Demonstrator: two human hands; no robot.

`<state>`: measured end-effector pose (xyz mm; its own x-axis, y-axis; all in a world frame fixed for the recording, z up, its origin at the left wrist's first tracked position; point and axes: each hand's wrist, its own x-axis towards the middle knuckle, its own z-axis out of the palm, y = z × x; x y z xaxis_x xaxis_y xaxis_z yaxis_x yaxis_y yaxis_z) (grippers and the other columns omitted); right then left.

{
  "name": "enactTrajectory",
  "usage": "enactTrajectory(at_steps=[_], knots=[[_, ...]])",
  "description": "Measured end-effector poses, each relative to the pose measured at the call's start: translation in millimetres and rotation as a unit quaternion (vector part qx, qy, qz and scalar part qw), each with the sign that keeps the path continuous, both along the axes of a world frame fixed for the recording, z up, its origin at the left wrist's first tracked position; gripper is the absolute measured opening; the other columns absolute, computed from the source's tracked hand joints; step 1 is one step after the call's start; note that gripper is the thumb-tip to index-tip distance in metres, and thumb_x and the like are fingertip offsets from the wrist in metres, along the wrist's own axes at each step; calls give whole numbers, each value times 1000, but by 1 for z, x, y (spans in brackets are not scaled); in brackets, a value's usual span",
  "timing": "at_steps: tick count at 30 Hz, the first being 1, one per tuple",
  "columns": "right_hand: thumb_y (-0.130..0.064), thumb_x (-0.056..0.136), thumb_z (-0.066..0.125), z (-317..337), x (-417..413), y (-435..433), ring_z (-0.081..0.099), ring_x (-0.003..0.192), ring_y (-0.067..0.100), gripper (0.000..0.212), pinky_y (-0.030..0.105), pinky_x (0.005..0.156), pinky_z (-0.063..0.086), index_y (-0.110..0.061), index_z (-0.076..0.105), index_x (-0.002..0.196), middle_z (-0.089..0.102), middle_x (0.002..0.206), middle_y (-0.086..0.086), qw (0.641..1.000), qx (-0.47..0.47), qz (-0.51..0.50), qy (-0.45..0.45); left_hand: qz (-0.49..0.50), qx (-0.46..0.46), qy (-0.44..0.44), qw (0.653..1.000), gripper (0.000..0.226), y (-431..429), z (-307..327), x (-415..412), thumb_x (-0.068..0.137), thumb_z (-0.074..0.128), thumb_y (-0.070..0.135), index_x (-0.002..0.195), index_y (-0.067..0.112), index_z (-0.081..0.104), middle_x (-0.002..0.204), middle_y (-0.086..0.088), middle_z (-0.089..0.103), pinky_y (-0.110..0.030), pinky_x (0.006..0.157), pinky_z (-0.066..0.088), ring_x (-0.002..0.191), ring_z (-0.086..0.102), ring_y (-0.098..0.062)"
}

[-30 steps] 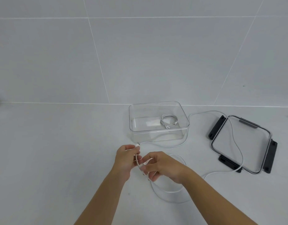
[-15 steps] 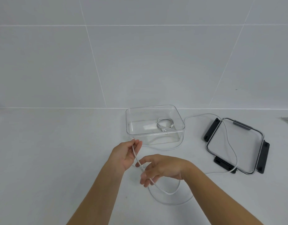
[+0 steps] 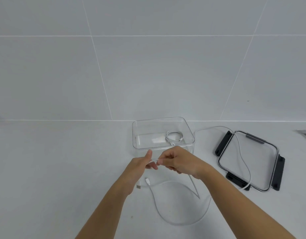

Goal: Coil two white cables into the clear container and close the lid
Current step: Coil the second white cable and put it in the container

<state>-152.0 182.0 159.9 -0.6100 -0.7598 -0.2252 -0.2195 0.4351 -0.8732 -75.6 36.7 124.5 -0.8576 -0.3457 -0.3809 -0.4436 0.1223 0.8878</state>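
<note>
White counter [image 3: 54,169], grey tiled wall [image 3: 148,66] behind. Just beyond my grip: clear rectangular plastic container [image 3: 188,128], open, one coiled white cable [image 3: 174,137] lying inside at its right end. Off to the right of my grip, well apart: clear flat lid with black side latches [image 3: 248,159], lying on the counter.

Second long white cable [image 3: 183,221] runs from behind the container, across the lid, then loops on the counter below my hands; its small white plug [image 3: 147,181] lies just under my left wrist.

Left hand [image 3: 140,167] and right hand [image 3: 179,161] close together, both pinching a short stretch of this cable between thumb and fingertips.
</note>
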Motion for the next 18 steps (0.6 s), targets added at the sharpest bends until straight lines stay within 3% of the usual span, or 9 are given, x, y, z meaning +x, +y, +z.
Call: enactTrajectory(at_steps=[1,3,5,7,11,14,18], knots=[[-17,89,60,2,-2,0,37,43,1,17,12,43,30,-11,65,74,43,52,-6,1000,-11,-9,15,-20,35,29,999,60,0,2,1,91,33,54,75,8,68,82,-5,66,-29,80,38,75,59,-14],[-17,86,64,6,-7,0,37,41,0,14,9,42,30,-10,65,74,41,52,-4,998,-33,-30,34,-38,108,70,991,52,-3,7,2,91,39,50,68,9,60,58,-3,50,-25,58,41,50,44,-14],[-18,83,68,10,-12,0,35,42,1,11,9,42,29,-9,67,77,38,54,-2,996,-56,-51,39,-43,139,77,986,44,-7,12,2,92,44,45,64,13,53,52,2,29,-22,44,24,44,24,-12],[-16,81,70,12,-17,1,31,44,4,11,10,42,27,-6,67,77,36,54,-2,993,-85,-72,39,-46,177,87,979,40,-9,19,3,93,45,40,63,14,49,49,6,22,-21,41,16,42,16,-9],[-16,82,68,17,-32,10,37,42,2,12,12,43,30,-6,68,74,47,46,-14,981,-124,-142,51,-23,271,149,951,32,-19,34,7,90,46,34,65,14,49,45,9,24,-19,38,14,36,17,-5],[-11,82,67,21,-43,20,39,43,9,10,19,44,33,-4,69,76,54,55,-2,961,-188,-200,35,5,326,200,924,26,-26,43,10,86,46,33,71,12,53,42,10,25,-19,37,13,32,19,-3],[-6,81,67,21,-48,25,44,46,2,6,12,48,38,-11,68,78,58,63,-1,955,-203,-203,79,22,374,231,898,26,-28,53,11,83,47,29,79,10,64,37,10,26,-19,38,11,39,6,-9]])
